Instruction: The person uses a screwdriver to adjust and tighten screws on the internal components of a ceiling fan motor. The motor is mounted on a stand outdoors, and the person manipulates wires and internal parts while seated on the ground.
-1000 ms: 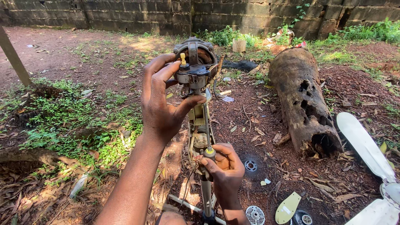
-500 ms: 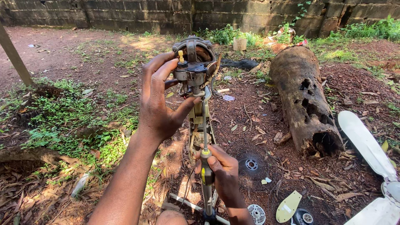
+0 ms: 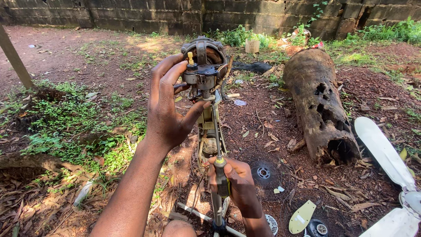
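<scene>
No packages or labels readable; only a pale blue scrap (image 3: 240, 102) on the dirt, upper centre. Left hand (image 3: 169, 112) wraps the fan motor (image 3: 204, 66) at top centre, fingers curled around it. Right hand (image 3: 234, 184) at bottom centre grips a screwdriver (image 3: 218, 145), shaft running up to the motor's underside. Rotten log (image 3: 320, 105) to the right.

A hollow, rotted brown log (image 3: 319, 103) lies on red dirt. White plastic fan blades (image 3: 386, 153) rest right of it, beside what may be a dark wire grille (image 3: 263, 169). A grey block wall (image 3: 219, 13) stands behind.
</scene>
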